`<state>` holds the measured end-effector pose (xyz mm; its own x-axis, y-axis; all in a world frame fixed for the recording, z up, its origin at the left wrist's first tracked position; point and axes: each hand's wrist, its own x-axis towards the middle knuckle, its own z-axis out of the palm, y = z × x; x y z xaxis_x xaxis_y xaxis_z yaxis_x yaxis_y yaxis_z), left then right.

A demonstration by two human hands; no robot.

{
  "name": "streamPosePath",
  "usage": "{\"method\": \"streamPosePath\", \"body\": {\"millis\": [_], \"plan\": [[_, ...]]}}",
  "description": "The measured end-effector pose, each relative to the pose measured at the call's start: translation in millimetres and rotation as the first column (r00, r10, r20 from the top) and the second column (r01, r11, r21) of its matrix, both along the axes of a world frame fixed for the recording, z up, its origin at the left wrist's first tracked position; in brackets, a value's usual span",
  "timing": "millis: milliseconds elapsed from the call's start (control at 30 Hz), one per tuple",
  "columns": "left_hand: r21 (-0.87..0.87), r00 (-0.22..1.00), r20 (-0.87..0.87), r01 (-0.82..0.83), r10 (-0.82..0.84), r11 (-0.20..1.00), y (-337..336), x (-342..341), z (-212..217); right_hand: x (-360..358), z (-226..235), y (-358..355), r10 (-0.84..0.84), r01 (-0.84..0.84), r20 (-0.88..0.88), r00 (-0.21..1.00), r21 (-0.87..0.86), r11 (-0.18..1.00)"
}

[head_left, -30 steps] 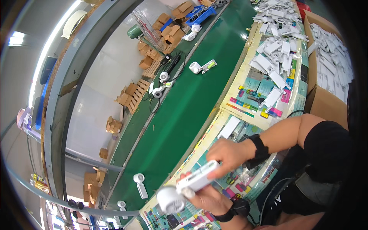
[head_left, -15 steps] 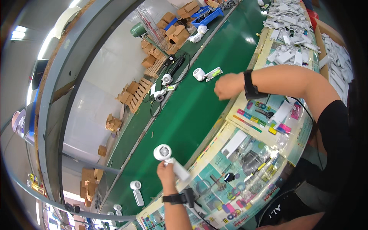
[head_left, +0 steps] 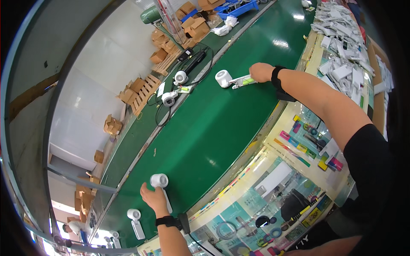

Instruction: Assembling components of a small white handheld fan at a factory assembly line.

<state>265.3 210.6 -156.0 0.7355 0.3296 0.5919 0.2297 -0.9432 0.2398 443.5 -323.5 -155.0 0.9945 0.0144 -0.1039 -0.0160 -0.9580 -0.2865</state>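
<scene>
My left hand (head_left: pixel 153 198) rests on the handle of a white hair dryer (head_left: pixel 159 181) lying on the green conveyor belt (head_left: pixel 213 123) near its front edge. My right hand (head_left: pixel 261 71) reaches far out and grips the handle of a second white hair dryer (head_left: pixel 224 78), which has a green and white leaflet (head_left: pixel 244 80) at its handle. Both wrists wear black bands.
More white dryers (head_left: pixel 136 221) lie on the belt at lower left, and two (head_left: pixel 180 77) sit at the far edge by black cables. Cardboard boxes (head_left: pixel 141 87) are stacked beyond the belt. White leaflets (head_left: pixel 341 64) are heaped at right; colourful printed sheets (head_left: pixel 265 205) cover the near bench.
My left hand has carried one dryer down to the belt and set it there. My right hand has stretched away across the belt and taken hold of the far dryer.
</scene>
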Motion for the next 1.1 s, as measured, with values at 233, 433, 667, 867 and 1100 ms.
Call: {"method": "streamPosePath", "body": {"millis": [233,433,667,867,1100], "plan": [[-0.987,0.78,0.157,0.148,-0.606,-0.065,-167,-71,52,-120,50,41,0.337,0.163,-0.279,0.899,0.928,0.334],[-0.782,0.72,0.555,0.282,-0.417,-0.556,-242,-137,47,-274,70,94,0.642,0.062,-0.264,0.72,0.946,0.319],[-0.653,0.758,0.616,0.339,-0.214,-0.677,-245,-211,46,-345,90,87,0.568,-0.656,0.344,0.748,0.518,0.549],[-0.541,0.564,0.706,0.038,-0.429,-0.84,-239,-247,42,-344,76,88,0.833,-0.303,-0.048,0.552,0.918,0.254],[-0.814,0.539,0.516,0.068,-0.665,-0.576,-232,-247,40,-353,105,83,0.713,-0.859,0.645,0.275,-0.168,0.484]]}}
